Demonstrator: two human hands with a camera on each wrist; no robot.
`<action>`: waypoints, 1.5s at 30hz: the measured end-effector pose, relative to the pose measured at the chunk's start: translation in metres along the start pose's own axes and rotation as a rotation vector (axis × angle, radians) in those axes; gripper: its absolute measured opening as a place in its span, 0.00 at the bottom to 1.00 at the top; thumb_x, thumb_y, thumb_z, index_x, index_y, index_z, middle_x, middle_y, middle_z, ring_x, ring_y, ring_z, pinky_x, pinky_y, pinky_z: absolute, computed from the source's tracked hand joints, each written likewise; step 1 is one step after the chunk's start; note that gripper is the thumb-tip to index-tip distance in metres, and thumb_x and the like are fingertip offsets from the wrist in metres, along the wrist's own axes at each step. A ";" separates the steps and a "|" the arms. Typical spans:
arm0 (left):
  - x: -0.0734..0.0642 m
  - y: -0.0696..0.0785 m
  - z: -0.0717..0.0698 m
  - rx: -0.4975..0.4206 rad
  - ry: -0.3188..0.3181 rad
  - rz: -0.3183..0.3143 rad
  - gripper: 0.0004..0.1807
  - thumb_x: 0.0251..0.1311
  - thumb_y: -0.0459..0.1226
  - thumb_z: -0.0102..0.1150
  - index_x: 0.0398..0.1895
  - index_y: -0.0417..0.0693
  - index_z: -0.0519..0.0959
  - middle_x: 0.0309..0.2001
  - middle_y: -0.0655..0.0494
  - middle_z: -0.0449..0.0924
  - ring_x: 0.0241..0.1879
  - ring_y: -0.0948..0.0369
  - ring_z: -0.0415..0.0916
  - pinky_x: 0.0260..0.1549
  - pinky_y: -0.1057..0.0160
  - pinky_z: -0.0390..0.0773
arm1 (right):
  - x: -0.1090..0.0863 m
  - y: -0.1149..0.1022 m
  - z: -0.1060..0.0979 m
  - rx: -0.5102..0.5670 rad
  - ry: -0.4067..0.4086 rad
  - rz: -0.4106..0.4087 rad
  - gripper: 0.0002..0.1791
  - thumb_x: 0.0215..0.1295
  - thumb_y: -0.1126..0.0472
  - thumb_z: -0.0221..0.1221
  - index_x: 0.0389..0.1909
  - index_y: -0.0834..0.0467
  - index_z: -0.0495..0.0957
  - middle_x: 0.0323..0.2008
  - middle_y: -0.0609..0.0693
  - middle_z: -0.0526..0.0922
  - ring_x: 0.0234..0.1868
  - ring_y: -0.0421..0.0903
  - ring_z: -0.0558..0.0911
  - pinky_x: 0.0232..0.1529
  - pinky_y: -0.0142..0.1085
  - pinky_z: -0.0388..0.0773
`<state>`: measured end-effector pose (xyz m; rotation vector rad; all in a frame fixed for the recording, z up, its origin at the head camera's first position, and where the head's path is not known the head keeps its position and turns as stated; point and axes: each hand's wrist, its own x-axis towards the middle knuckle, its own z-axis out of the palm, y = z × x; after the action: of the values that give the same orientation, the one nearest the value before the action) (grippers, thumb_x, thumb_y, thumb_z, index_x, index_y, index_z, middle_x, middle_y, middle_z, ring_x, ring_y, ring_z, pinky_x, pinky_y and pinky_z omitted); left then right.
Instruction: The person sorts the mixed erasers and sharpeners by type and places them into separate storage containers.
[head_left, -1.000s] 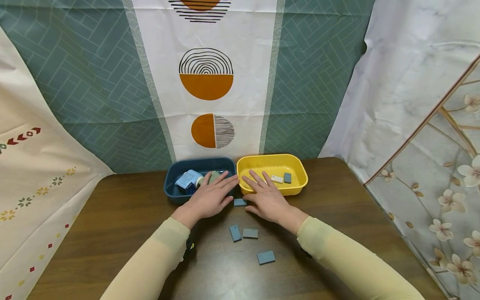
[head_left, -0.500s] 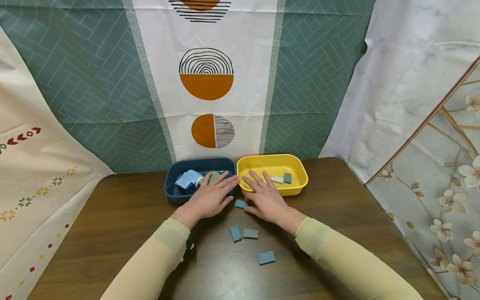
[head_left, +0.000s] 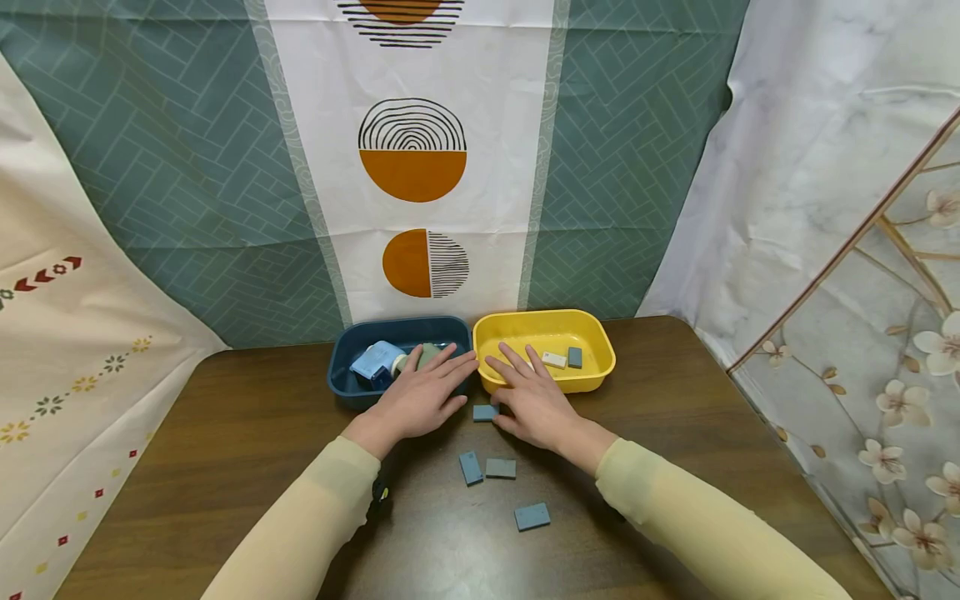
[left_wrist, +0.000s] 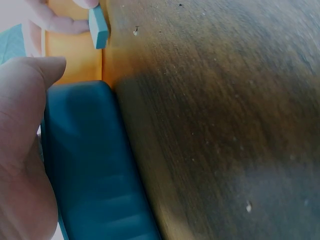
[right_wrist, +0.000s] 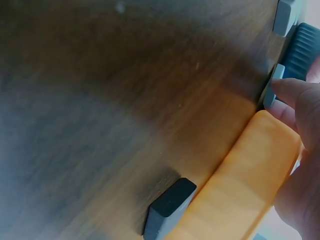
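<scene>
With 12 o'clock as the far side of the table, a small blue block is pinched by the thumb and a finger of the right hand, at the hand's 9 o'clock side. It is held just outside the yellow bin, at about 7 o'clock from it; whether the table is touched by it cannot be told. It seems to be gripped at one end so that it can be turned easily. The other fingers are spread over the bin, perhaps to be kept out of the way. Nothing is held by the left hand; its fingers are stretched toward 2 o'clock over the blue bin, maybe just to be rested. Three more blocks are laid flat toward 6 o'clock, likely to be reached easily. A white block is kept in the yellow bin.
</scene>
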<state>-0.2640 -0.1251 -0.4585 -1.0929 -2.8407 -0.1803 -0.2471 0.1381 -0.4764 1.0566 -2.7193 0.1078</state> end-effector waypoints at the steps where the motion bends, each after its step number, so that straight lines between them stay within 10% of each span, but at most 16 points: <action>1: 0.000 0.000 0.000 0.000 0.000 0.000 0.36 0.84 0.50 0.59 0.89 0.57 0.63 0.88 0.61 0.57 0.88 0.52 0.49 0.81 0.27 0.46 | -0.001 0.000 -0.001 0.002 0.002 -0.002 0.12 0.71 0.46 0.75 0.46 0.48 0.92 0.84 0.55 0.65 0.90 0.56 0.46 0.86 0.62 0.39; 45: 0.001 -0.001 0.002 -0.015 -0.024 -0.010 0.40 0.83 0.56 0.58 0.90 0.57 0.60 0.88 0.61 0.55 0.88 0.52 0.46 0.81 0.27 0.42 | -0.058 0.027 -0.063 0.049 0.182 0.051 0.11 0.67 0.56 0.78 0.45 0.56 0.90 0.79 0.60 0.74 0.86 0.62 0.58 0.84 0.66 0.49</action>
<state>-0.2658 -0.1250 -0.4600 -1.0908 -2.8711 -0.1903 -0.2117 0.2055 -0.4281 0.9411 -2.5914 0.2673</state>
